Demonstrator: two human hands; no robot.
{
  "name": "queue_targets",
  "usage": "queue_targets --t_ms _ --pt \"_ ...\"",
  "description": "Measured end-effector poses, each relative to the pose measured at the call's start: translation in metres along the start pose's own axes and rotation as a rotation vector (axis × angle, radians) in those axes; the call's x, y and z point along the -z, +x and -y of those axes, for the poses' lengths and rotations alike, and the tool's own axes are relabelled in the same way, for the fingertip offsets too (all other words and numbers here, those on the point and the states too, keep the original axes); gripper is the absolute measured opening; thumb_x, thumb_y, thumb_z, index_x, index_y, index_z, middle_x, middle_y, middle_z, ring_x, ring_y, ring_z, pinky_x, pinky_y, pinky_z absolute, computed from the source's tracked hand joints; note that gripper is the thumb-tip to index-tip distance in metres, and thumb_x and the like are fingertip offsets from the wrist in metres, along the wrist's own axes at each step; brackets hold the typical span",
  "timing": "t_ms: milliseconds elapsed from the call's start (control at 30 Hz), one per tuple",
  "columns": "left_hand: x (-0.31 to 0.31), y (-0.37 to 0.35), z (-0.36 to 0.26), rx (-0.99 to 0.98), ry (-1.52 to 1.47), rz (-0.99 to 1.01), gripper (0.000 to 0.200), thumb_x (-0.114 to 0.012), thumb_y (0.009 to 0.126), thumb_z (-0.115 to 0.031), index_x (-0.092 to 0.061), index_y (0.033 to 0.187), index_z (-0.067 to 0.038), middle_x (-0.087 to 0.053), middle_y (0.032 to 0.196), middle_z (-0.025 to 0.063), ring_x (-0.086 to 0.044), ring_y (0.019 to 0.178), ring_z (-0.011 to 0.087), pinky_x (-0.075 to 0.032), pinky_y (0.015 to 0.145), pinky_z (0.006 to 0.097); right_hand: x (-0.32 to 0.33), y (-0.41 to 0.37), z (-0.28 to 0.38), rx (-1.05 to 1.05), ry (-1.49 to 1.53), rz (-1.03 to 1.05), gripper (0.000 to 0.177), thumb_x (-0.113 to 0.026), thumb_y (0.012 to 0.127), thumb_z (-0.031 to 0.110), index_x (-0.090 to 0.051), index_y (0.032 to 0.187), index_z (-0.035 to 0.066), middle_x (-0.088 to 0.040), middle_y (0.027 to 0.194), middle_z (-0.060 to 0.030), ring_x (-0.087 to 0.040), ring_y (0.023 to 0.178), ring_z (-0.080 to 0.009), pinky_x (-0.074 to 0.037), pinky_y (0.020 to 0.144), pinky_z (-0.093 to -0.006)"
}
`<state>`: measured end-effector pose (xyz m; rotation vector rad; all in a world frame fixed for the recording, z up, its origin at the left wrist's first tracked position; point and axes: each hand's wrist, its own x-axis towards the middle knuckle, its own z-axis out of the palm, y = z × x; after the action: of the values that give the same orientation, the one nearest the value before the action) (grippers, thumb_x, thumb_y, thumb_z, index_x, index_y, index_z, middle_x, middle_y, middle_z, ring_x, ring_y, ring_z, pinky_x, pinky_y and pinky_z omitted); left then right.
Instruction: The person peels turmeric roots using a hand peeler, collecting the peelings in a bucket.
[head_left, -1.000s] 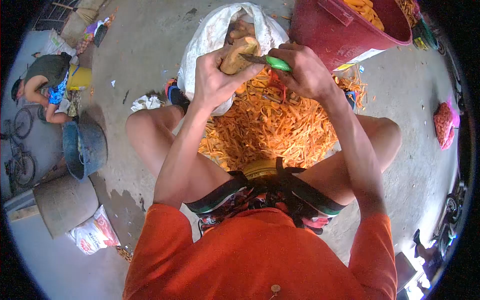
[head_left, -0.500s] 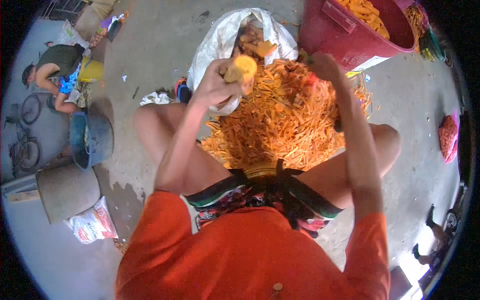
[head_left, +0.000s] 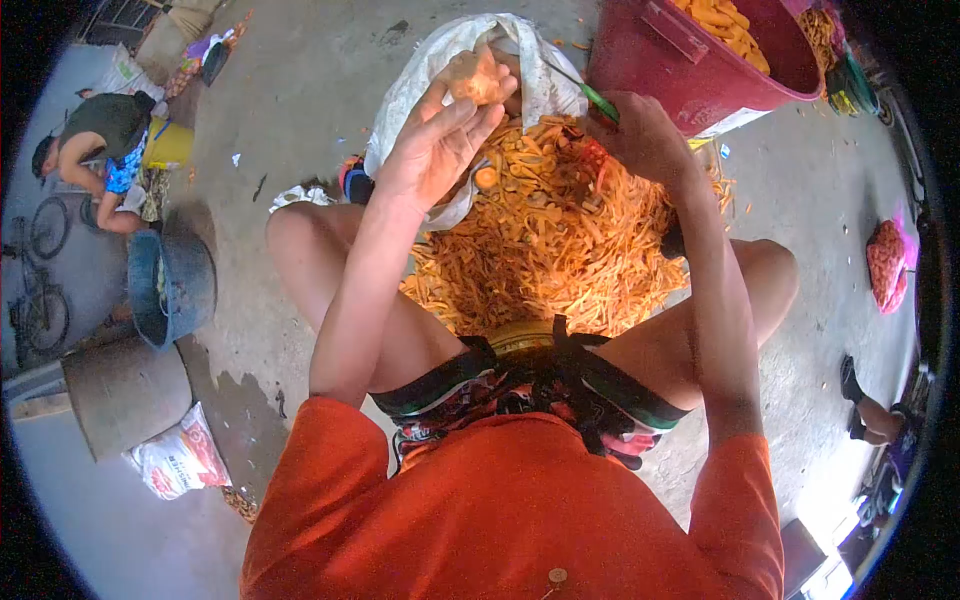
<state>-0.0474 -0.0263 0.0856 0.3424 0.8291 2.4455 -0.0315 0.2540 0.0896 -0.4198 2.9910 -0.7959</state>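
Left hand (head_left: 435, 150): fingertips loosely pinch a carrot (head_left: 478, 80), held above the white sack (head_left: 420, 75).
Right hand (head_left: 640, 135): clenched on a green-handled knife (head_left: 590, 93), just right of the sack.
Risk: the loose grip could let the carrot slip, and the blade could nick fingers.

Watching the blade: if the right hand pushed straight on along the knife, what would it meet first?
Likely the white sack, whose edge lies just past the tip of the knife in the right hand. The left hand with its carrot sits just below that line. Depth is unclear.
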Motion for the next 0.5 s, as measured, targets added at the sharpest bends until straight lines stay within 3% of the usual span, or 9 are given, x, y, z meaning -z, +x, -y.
queue_targets --t_ms 67,233,300,367,433,500 --pt "0.003 0.001 0.0 0.0 -0.022 -0.043 0.059 -0.068 0.094 -0.004 -0.04 0.147 -0.005 -0.052 0.144 0.0161 -0.049 0.139 0.0303 -0.051 0.107 0.0328 -0.002 -0.004 0.01 0.044 0.029 -0.039 0.031 -0.065 0.094 0.032 -0.068 0.098 0.001 -0.068 0.084 -0.0265 -0.067 0.082 -0.0455 -0.054 0.071 -0.052" --pt "0.012 0.001 0.001 -0.021 -0.052 -0.159 0.051 -0.067 0.097 -0.011 -0.045 0.142 -0.004 -0.055 0.141 0.0137 -0.051 0.136 0.0265 -0.052 0.106 0.0318 -0.01 -0.005 0.032 0.093 0.148 -0.1 0.025 -0.065 0.094 0.028 -0.068 0.1 0.003 -0.068 0.083 -0.0242 -0.068 0.08 -0.0431 -0.054 0.071 -0.051" --pt "0.012 0.002 0.002 -0.025 -0.047 -0.189 0.05 -0.068 0.097 -0.013 -0.046 0.141 -0.004 -0.056 0.14 0.0124 -0.052 0.136 0.0258 -0.052 0.106 0.0316 -0.015 -0.004 0.039 0.195 0.225 -0.141 0.026 -0.067 0.095 0.023 -0.062 0.096 -0.002 -0.061 0.078 -0.0258 -0.06 0.075 -0.0466 -0.048 0.064 -0.0471" --pt "0.012 0.004 0.005 -0.066 0.033 -0.297 0.05 -0.071 0.095 -0.016 -0.048 0.139 -0.005 -0.059 0.136 0.0096 -0.056 0.131 0.024 -0.053 0.102 0.0313 -0.012 -0.008 0.05 0.127 0.3 -0.085 0.023 -0.067 0.096 0.021 -0.063 0.097 -0.001 -0.062 0.082 -0.0256 -0.06 0.078 -0.0466 -0.049 0.067 -0.0478" --pt "0.016 0.005 0.009 -0.066 0.063 -0.335 0.05 -0.073 0.094 -0.016 -0.049 0.137 -0.006 -0.06 0.135 0.0085 -0.058 0.127 0.022 -0.053 0.101 0.0312 -0.015 -0.008 0.052 0.276 0.364 -0.164 0.021 -0.065 0.096 0.02 -0.063 0.101 0.0 -0.063 0.085 -0.0252 -0.061 0.081 -0.047 -0.049 0.069 -0.0486" --pt "0.016 0.007 0.014 -0.066 0.093 -0.369 0.05 -0.075 0.093 -0.016 -0.05 0.136 -0.008 -0.061 0.133 0.0073 -0.06 0.123 0.0199 -0.053 0.1 0.0312 -0.021 -0.009 0.058 0.265 0.349 -0.165 0.02 -0.065 0.096 0.018 -0.063 0.104 0.0 -0.064 0.086 -0.025 -0.061 0.083 -0.047 -0.049 0.071 -0.0494"
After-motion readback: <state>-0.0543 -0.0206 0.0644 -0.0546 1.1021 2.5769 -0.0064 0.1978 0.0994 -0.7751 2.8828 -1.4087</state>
